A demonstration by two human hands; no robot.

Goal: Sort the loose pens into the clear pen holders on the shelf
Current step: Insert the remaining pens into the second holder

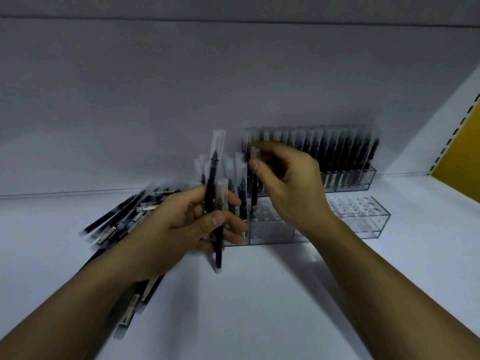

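A: Entry: far background?
B: Plain pale grey back panel (pixel 181 87); dark seam (pixel 233 20) runs across near its top.
A: Right side?
B: White side panel (pixel 426 131); slotted strip (pixel 453 135) with black slots; yellow board (pixel 465 162) just beyond it.

Clear glossy plastic pen holders (pixel 361 216)

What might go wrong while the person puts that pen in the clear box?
1. The right hand pinches its pen only by the cap, so the pen might swing and miss a hole in the front holder.
2. The left hand grips several pens at uneven heights; one may slip out.
3. The left forearm lies over the loose pile and might sweep pens away.
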